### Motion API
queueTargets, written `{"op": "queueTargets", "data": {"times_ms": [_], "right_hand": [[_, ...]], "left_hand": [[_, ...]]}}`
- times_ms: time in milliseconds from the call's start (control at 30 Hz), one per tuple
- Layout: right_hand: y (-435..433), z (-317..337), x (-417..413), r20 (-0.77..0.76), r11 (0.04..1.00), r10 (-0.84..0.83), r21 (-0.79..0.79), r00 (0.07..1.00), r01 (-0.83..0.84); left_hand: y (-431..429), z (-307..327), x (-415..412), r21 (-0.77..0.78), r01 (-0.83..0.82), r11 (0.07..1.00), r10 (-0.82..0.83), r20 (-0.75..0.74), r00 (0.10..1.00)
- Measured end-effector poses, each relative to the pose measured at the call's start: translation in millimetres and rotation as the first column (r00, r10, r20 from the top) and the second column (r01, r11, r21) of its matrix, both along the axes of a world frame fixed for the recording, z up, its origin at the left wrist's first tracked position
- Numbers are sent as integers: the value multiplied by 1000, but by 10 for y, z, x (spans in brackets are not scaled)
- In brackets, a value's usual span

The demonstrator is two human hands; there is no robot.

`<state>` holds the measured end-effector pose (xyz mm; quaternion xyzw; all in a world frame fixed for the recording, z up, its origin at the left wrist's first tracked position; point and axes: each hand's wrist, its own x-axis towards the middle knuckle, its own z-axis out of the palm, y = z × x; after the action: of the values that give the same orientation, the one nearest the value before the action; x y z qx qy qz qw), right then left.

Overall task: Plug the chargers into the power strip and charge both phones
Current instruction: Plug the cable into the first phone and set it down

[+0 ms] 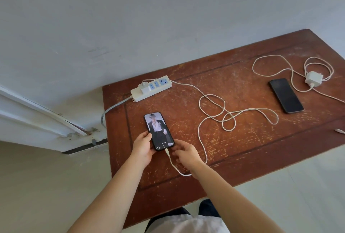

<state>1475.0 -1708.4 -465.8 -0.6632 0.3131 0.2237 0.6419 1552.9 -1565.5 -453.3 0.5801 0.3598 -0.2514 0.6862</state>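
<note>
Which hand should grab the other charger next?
Probably the right hand. The loose charger lies far on the table's right side, beside the dark phone. The left hand holds the lit phone, whose cable is already at its port.

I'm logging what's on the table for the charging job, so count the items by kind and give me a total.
Phones: 2, lit phone, dark phone
Chargers: 2, plugged charger, loose charger
Cables: 2, cable, far cable
Power strips: 1, strip
Total: 7
</note>
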Motion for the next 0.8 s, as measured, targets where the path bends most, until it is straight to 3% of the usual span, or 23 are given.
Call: {"op": "queueTargets", "data": {"times_ms": [367, 467, 533, 633, 800], "right_hand": [[109, -140, 173, -6, 954, 194, -231, 981, -190], [149, -133, 170, -20, 888, 299, -361, 954, -285], [179, -121, 133, -71, 775, 406, -501, 911, -385], [191, -92, 98, -144, 583, 532, -652, 834, -485], [86, -9, 87, -178, 585, 541, -622, 822, -521]], "left_hand": [[77, -50, 43, 187, 241, 952, -252, 40, 967], [121, -56, -11, 210, 316, 925, -335, 63, 940], [165, -64, -73, 266, 366, 892, -394, 60, 917], [236, -97, -197, 404, 479, 779, -553, 84, 829], [292, -171, -239, 645, 587, 490, -786, 36, 617]]}}
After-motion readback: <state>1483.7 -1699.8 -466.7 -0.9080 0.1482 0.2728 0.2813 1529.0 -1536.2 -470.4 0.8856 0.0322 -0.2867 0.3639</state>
